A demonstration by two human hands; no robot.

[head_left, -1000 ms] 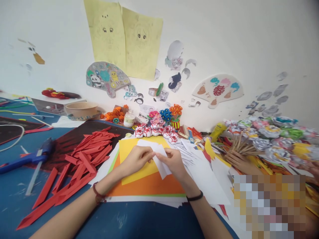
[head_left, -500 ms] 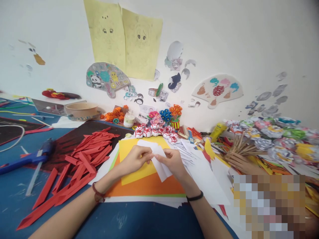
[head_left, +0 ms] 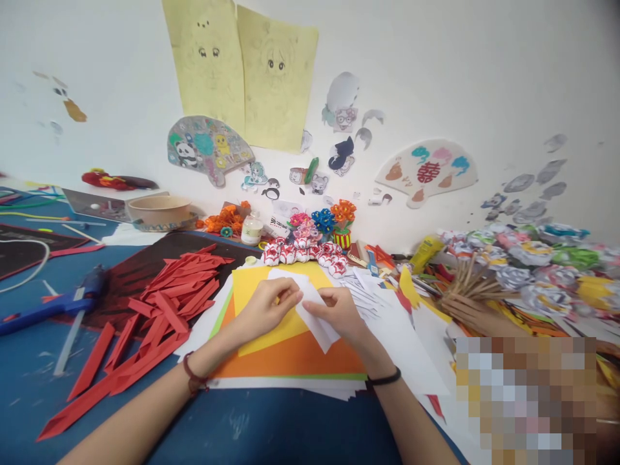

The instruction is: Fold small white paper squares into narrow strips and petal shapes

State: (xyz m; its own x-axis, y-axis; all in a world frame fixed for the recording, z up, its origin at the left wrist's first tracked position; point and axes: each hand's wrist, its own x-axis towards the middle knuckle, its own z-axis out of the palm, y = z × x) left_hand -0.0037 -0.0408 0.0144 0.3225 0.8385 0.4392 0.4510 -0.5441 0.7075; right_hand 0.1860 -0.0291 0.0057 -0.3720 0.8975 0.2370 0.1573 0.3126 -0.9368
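Both hands meet over a stack of coloured sheets, pinching one narrow piece of white paper that slants between them. My left hand is closed, thumb against fingertips, at the paper's left edge. On its right side, my right hand grips the paper with thumb and bent fingers. Part of the paper is hidden behind the fingers. Beneath the hands lie a yellow sheet and an orange sheet, with green and white edges showing under them.
Folded red paper strips are piled to the left, beside a blue glue gun. Behind stand red-and-white paper pieces and a glass jar. At right, another person's hand touches thin sticks near many paper flowers.
The view has shifted slightly. My hands keep their pinch on the white paper, with hardly any movement of the fingers. The other person's hand stays by the sticks.
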